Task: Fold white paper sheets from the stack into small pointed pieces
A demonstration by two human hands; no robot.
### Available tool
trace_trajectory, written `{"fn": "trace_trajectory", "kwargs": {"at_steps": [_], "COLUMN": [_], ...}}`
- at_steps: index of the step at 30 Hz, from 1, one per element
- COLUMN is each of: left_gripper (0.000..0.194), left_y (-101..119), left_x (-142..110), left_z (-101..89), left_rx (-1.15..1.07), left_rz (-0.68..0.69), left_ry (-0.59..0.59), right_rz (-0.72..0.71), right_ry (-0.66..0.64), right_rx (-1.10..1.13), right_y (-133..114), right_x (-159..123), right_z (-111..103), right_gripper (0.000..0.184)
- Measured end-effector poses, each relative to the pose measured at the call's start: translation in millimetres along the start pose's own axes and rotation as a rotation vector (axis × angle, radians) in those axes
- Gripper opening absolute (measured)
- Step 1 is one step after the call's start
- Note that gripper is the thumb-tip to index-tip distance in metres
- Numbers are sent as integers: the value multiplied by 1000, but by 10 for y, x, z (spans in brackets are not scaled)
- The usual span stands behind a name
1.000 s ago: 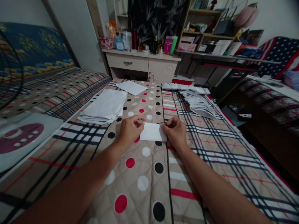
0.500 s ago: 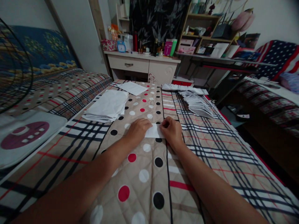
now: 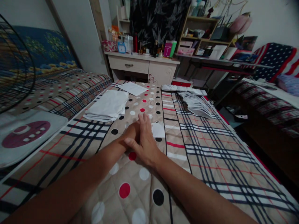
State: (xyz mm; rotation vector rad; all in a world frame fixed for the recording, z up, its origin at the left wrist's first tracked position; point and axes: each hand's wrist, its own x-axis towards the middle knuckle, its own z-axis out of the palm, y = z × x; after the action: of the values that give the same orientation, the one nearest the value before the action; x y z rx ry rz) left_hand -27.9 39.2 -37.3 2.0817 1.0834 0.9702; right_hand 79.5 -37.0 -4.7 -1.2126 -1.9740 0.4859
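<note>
Since half a second ago, the right hand has swung left across the paper and now lies over or against the left hand. Its fingers are straight and close together, pointing away from the person, with the thumb spread out to the left near the other wrist; it is not gripping anything. The left hand is mostly hidden behind it, so I cannot tell whether it is holding the paper's left side or just resting there. The paper lies on the bedspread, its right part showing just beside the right hand's fingers. Farther off to the left is a stack of white sheets, with a single sheet beyond it. To the right, a pile of folded papers lies fanned out, near a long white bundle.
</note>
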Motion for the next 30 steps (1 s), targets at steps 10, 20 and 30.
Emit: {"fn": "trace_trajectory", "kwargs": {"at_steps": [10, 20, 30], "left_gripper": [26, 63, 38], "left_y": [-17, -30, 25], "left_x": [-14, 126, 509], "left_z": [-174, -232, -145], "left_rx": [210, 236, 36], "left_rz": [210, 183, -31], "left_ry": [-232, -312, -312], "right_rz": [23, 260, 378], "right_ry": [-142, 242, 385], "right_rx": [-147, -63, 653], "right_y": [381, 866, 889], "right_x": [-178, 60, 222], "right_z": [-214, -377, -389], "right_gripper": [98, 63, 62]}}
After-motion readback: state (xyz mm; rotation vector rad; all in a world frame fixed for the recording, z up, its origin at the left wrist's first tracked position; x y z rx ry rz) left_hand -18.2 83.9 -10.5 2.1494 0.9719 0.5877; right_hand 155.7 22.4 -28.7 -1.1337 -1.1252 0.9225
